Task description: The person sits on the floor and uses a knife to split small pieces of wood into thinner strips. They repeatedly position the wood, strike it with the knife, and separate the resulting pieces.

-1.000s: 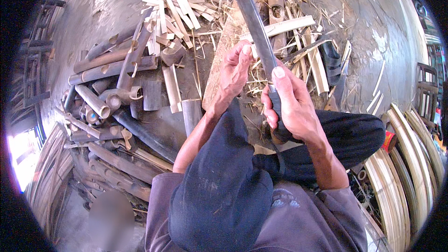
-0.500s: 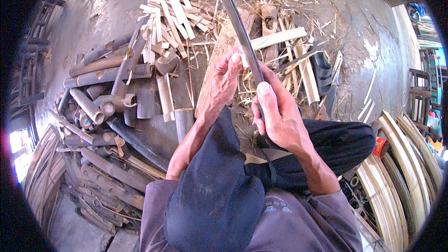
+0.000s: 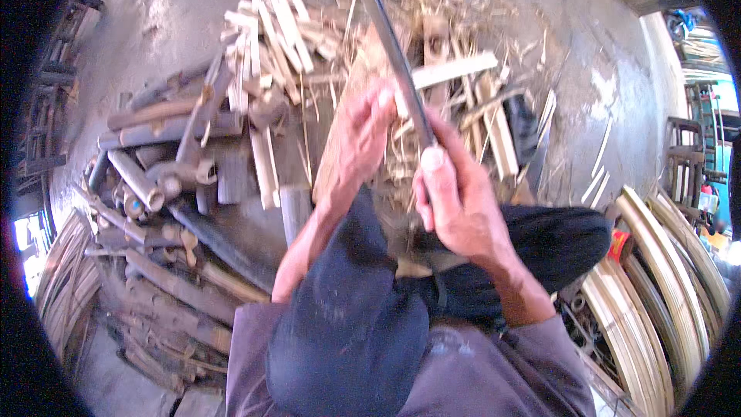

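Note:
My left hand (image 3: 364, 137) is closed on one end of a pale bamboo strip (image 3: 457, 69), thumb on top. The strip reaches out to the right beyond the blade. A long dark knife (image 3: 387, 35) crosses it near my left fingertips, its blade pointing away to the far upper left. My right hand (image 3: 461, 205) grips the knife at its near end, the thumb laid along its back. My right fingers wrap beneath it, so the handle is mostly hidden. Both hands are above my bent knees in dark trousers (image 3: 347, 316).
Beyond my hands, split pale strips (image 3: 289, 27) lie heaped on the floor (image 3: 185, 8). A flat wooden board (image 3: 340, 143) lies under my left forearm. Dark bamboo tubes (image 3: 174, 131) pile up at the left. Bundled long bamboo slats (image 3: 629, 324) curve along the right.
The whole view has shifted slightly and blurred. My hands, the knife and the strip keep nearly the same places relative to one another.

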The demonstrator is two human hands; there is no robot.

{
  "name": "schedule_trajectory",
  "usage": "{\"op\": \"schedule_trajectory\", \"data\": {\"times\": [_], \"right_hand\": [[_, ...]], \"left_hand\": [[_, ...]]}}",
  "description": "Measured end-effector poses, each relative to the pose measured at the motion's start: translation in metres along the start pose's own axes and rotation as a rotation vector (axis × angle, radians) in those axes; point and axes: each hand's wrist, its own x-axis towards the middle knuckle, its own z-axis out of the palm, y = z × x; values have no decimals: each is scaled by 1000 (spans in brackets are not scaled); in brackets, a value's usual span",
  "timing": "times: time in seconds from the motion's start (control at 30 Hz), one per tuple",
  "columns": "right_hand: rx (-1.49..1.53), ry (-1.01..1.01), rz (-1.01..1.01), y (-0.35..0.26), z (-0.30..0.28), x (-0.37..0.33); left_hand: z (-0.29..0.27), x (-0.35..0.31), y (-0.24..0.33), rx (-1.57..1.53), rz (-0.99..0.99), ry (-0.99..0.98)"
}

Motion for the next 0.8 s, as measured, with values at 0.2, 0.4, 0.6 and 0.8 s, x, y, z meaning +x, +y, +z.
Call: {"op": "schedule_trajectory", "data": {"times": [0.2, 0.4, 0.6, 0.8], "right_hand": [[18, -18, 52, 18, 5, 10], [-81, -16, 11, 58, -5, 29], [68, -93, 82, 10, 8, 19], [-27, -149, 164, 81, 9, 52]], "left_hand": [[13, -2, -35, -261, 98, 85], [13, -1, -43, 257, 36, 248], [-35, -28, -41, -74, -13, 475], [-34, -31, 2, 202, 208, 502]]}}
